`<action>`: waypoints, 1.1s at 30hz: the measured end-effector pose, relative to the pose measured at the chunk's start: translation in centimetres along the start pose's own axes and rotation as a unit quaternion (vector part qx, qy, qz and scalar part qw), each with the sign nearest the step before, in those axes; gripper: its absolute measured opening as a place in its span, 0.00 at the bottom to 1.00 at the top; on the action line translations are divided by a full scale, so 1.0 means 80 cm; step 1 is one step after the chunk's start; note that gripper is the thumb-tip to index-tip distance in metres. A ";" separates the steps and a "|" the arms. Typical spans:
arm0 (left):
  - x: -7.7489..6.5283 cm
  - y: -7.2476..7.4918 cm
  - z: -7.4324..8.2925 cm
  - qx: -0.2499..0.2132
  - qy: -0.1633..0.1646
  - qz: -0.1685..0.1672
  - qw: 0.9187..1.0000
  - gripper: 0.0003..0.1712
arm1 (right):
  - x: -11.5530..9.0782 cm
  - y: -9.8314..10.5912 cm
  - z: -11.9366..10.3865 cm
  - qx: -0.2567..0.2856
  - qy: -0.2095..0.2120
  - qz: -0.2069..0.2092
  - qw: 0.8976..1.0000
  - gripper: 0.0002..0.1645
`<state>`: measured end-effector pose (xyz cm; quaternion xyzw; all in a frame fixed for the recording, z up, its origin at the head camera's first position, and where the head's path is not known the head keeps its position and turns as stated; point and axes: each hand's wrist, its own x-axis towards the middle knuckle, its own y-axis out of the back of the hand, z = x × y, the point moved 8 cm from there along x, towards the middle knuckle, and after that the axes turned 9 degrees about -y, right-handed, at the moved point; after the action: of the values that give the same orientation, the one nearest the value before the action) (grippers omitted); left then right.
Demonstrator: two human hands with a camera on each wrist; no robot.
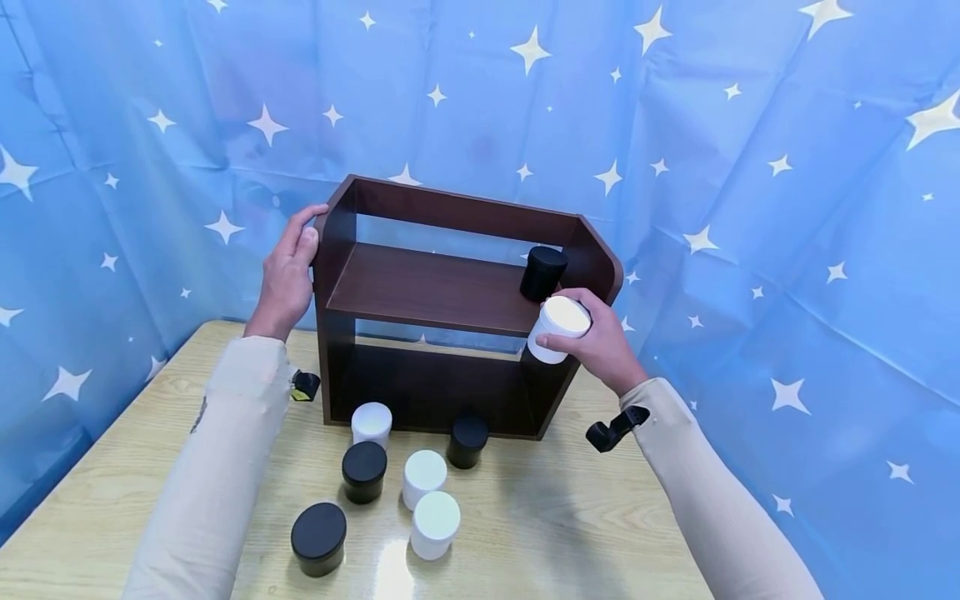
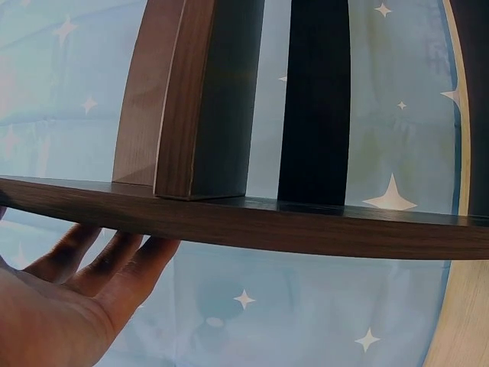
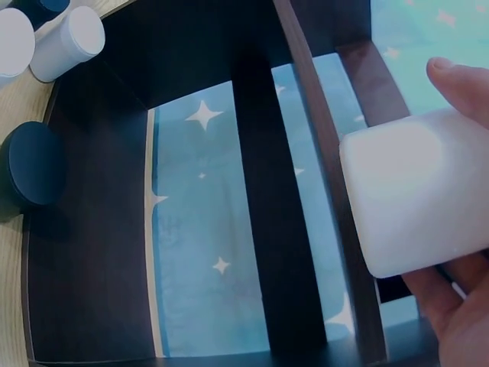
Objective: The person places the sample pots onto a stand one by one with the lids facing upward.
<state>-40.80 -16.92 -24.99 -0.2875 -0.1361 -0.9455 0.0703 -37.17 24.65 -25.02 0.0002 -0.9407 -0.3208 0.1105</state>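
Note:
A dark brown two-tier shelf [image 1: 427, 287] stands on the table. My left hand [image 1: 287, 279] rests against the outer face of its left side panel; in the left wrist view its fingers [image 2: 126, 271] reach fairly straight to the wood. With my right hand [image 1: 606, 350] I grip a white lidded jar [image 1: 557, 327] between thumb and fingers, held before the right end of the upper board. Just behind it, a black jar [image 1: 543, 271] is on that board. The right wrist view shows the white jar [image 3: 416, 191] close up, next to the board's front edge [image 3: 328, 160].
In front of the shelf, several jars stand on the wooden table [image 1: 600, 517]: white ones [image 1: 435, 525] and black ones [image 1: 318, 537]. One black jar [image 1: 467, 442] is close to the shelf's bottom front edge. A blue star-patterned curtain [image 1: 480, 100] hangs behind and around the table.

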 end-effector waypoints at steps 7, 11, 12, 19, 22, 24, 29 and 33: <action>0.001 -0.001 0.000 -0.001 0.003 0.001 1.000 0.24 | 0.005 0.006 -0.006 -0.007 -0.011 0.014 1.000 0.38; 0.000 0.000 0.000 -0.001 0.007 0.003 1.000 0.24 | 0.007 0.005 -0.002 0.002 -0.028 0.023 0.999 0.39; 0.000 0.000 -0.001 -0.001 0.008 0.003 1.000 0.24 | 0.008 0.004 -0.002 0.004 -0.032 0.026 0.999 0.40; -0.001 -0.002 -0.001 -0.003 0.008 0.001 1.000 0.24 | 0.017 -0.002 0.000 -0.004 -0.035 0.040 0.999 0.42; -0.002 -0.003 -0.003 -0.003 0.008 0.001 1.000 0.24 | 0.021 -0.004 -0.001 -0.004 -0.042 0.040 0.998 0.42; -0.002 -0.003 -0.004 -0.002 0.007 0.002 1.000 0.24 | 0.024 -0.005 -0.002 -0.004 -0.046 0.041 0.998 0.42; -0.001 -0.003 -0.003 -0.001 0.006 0.003 1.000 0.24 | 0.032 -0.005 0.000 -0.006 -0.052 0.048 0.997 0.42; 0.000 -0.002 -0.002 -0.003 0.003 0.005 1.000 0.24 | 0.038 -0.006 0.001 -0.002 -0.055 0.052 0.997 0.43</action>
<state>-40.92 -16.80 -25.20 -0.2857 -0.1314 -0.9463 0.0749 -40.18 24.07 -24.74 -0.0668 -0.9434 -0.3161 0.0757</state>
